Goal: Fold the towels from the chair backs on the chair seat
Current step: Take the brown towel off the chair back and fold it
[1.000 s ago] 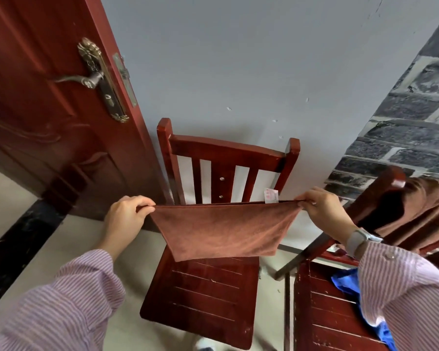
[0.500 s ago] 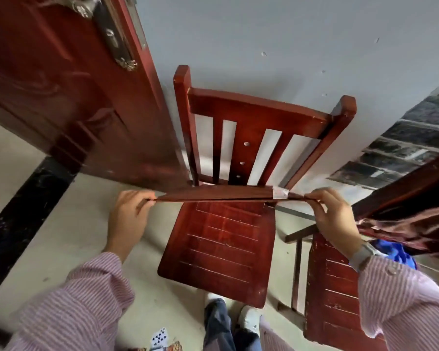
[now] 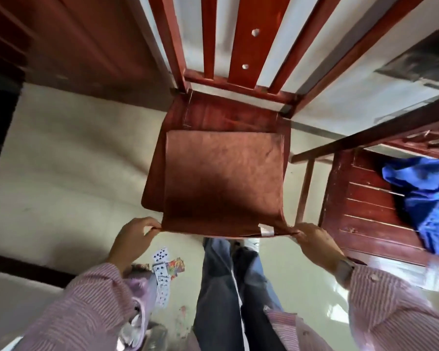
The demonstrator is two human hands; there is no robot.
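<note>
Two near corners of the brown towel [image 3: 222,178] are pinched — one by the left hand [image 3: 134,236], one by the right hand [image 3: 314,240] — while its far part is laid flat on the chair seat [image 3: 208,115]; a blue cloth [image 3: 426,198] is heaped on the neighbouring chair [image 3: 363,209]

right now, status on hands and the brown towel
Left hand and right hand each pinch a near corner. Brown towel spread over the chair seat, near edge lifted. Blue cloth sits on the neighbouring chair, not in the way.
</note>
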